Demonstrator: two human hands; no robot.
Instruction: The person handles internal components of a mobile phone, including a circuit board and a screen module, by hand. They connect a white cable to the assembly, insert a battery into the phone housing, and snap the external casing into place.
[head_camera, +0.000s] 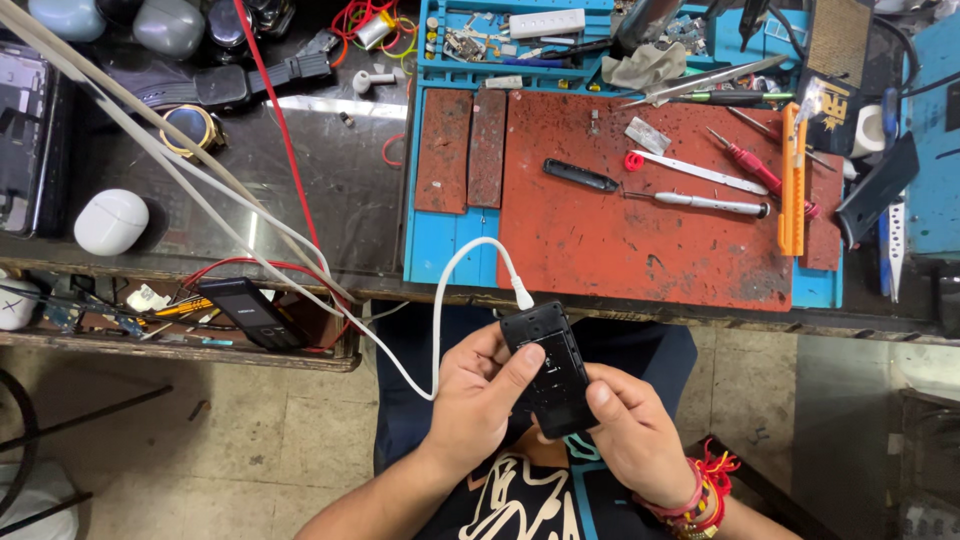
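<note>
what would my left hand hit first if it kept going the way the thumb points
The left hand points up and to the right in the head view, and its thumb already rests on the black phone that both hands hold. Past the phone lies the white cable plug, then probably the edge of the red mat; depth is unclear.

Both forearms are bare, with no sleeves reaching them and no watch or ring on the left hand (478, 392). The right hand (632, 428) has a cluster of bands at its wrist: pink and red bracelets (700, 500) stacked together, with red thread ends fraying outward from the knot. The person wears a black shirt (520, 500) printed with a pale, cream-coloured graphic and a light blue stripe, over dark blue trousers (640, 350).
</note>
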